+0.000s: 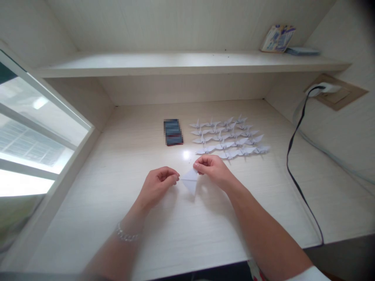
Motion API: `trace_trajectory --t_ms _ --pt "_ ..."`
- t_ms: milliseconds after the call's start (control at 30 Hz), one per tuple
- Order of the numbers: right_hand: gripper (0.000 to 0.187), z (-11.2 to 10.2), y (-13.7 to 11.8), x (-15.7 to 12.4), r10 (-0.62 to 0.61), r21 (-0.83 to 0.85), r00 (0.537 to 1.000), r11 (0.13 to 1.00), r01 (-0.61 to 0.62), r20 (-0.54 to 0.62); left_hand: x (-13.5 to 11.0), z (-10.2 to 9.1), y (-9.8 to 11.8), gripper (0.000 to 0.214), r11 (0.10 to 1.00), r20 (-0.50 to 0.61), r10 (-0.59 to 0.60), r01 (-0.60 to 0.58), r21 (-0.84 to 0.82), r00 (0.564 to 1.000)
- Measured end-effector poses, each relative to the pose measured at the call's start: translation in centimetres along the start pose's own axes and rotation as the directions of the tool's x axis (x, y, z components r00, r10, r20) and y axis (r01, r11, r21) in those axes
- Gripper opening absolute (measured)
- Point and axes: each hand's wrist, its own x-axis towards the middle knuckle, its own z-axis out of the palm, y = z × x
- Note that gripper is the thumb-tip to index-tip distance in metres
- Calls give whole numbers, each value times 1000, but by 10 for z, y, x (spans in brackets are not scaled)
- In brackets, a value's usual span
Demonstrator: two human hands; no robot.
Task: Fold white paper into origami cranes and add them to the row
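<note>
Forearms [263,230] extended, right fingertips [195,167] pinching a smooth folded paper triangle [190,181], left fingertips [176,177] narrowly closed just beside it.

A white shelf [187,64] runs above the desk [278,207] beside a window [32,132]

Your right hand [211,170] hides the top corner of the folded paper [190,181], so you can't see how your fingers pinch it. The dark packet [173,132] beside the paper cranes [228,136] is pixelated beyond recognition. The printing on the box [278,38] on the shelf [175,64] is too small to read, and the picture's bottom edge cuts off your forearms [263,238].
</note>
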Motion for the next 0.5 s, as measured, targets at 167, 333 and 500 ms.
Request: trace_trajectory --t_ms 167,333,500 --pt "16 9 -1 -2 20 -48 1000 999 -20 8 1 5 -3 14 1000 51 -3 2 19 999" --pt "17 15 0 -1 16 5 1000 1000 -16 -14 6 2 -9 15 997 -29 4 -7 -83 1000" --pt "15 13 -1 -3 40 -86 999 996 -37 35 9 0 -10 20 996 -93 -23 15 -87 995"
